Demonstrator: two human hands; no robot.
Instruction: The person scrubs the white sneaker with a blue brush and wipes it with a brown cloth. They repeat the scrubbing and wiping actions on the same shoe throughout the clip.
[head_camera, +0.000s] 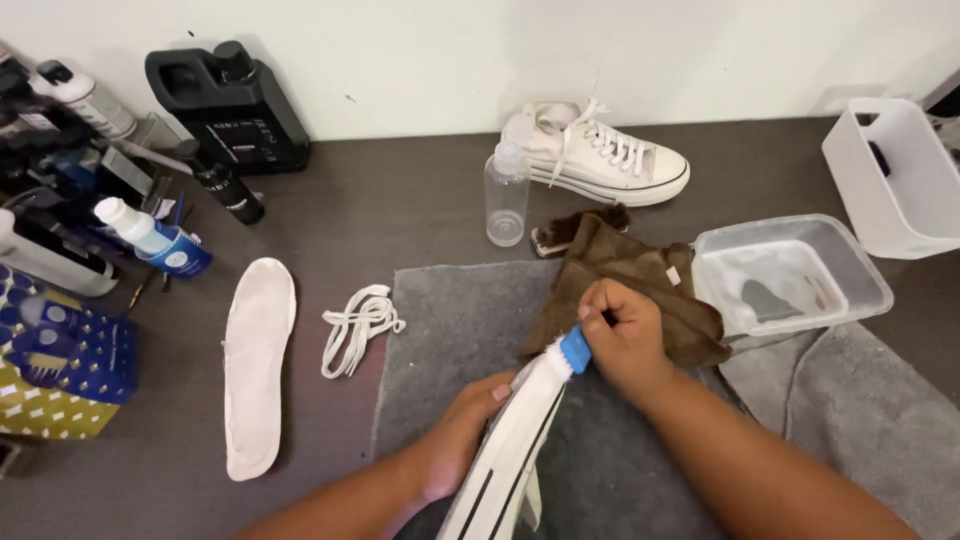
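Observation:
My left hand (462, 432) grips a white sneaker (508, 455) turned sole-side up, its rubber edge marked with thin black stripes. In my right hand (622, 328) is a small blue-handled brush (572, 350), its white bristles pressed against the toe end of the sole. Both hands work over a grey towel (450, 310) on the dark table. Just behind my right hand lies a folded brown cloth (640, 275).
A second white sneaker (600, 155) and a clear plastic bottle (506, 195) stand at the back. A white insole (255, 360) and loose white laces (358, 325) lie left. A clear tub with water (790, 275), a white bin (895, 175), and bottles and a black jug (235, 105) crowd the edges.

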